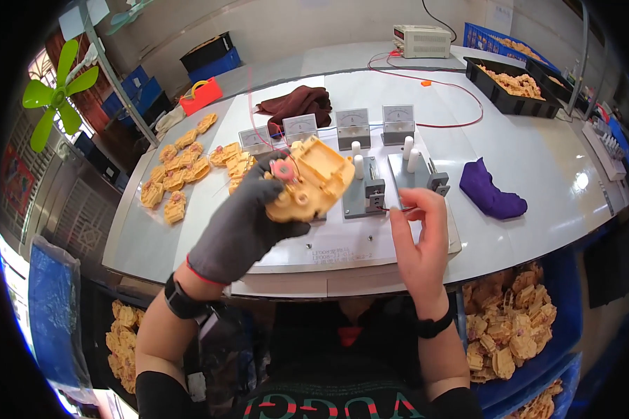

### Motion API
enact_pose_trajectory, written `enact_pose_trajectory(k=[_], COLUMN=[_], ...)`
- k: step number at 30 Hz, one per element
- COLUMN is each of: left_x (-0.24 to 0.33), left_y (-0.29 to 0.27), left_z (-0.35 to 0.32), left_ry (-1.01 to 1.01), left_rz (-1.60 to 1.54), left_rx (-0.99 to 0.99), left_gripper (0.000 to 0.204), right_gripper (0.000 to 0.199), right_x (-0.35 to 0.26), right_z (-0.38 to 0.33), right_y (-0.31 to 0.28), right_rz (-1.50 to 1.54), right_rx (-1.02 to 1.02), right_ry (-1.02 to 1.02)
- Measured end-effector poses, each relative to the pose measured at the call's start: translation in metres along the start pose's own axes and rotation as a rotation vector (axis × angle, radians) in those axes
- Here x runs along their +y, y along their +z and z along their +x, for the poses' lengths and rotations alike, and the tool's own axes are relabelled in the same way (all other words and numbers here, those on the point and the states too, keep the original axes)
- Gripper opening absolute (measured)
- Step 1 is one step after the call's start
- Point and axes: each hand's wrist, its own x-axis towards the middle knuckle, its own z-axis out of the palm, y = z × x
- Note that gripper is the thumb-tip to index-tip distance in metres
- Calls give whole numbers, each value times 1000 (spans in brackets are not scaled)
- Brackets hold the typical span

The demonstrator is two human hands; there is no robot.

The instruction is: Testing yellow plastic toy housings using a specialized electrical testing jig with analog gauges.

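My left hand [241, 223], in a dark grey glove, grips a yellow plastic housing [323, 174] and tilts it above the white board. A pink-red round part [282, 170] sits on the housing next to my gloved fingers. My bare right hand [423, 241] is closed, with thumb and forefinger drawn together at a thin dark wire [395, 209]. That wire lies by the front of a grey test fixture [362, 195] with white posts and a small clamp. To its right stands a second similar fixture [404, 174]. Several panel meters [352, 128] line up behind them.
Yellow housings [182, 167] lie in groups at the left. A purple cloth [489, 190] rests at the right, a dark brown cloth [297, 106] behind the meters. A power supply [422, 42] and black crate [514, 87] stand farther back. A blue bin [569, 293] of housings sits below right.
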Motion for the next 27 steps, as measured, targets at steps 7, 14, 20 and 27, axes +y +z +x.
enact_pose_trajectory(k=[7, 14, 20, 27], left_x=[28, 31, 27, 33], left_y=[-41, -32, -46, -26], left_z=[63, 79, 93, 137], left_ry=[-206, -84, 366, -55], left_rz=[-299, 118, 847, 467], left_rx=[-216, -226, -269, 41], left_gripper=[36, 31, 34, 40], right_gripper=[27, 38, 41, 35], right_x=[22, 19, 20, 21], right_z=[4, 1, 2, 2], right_y=[8, 3, -7, -9], right_rz=[32, 42, 123, 197], right_rx=[-147, -172, -261, -326], right_ry=[222, 106, 152, 185])
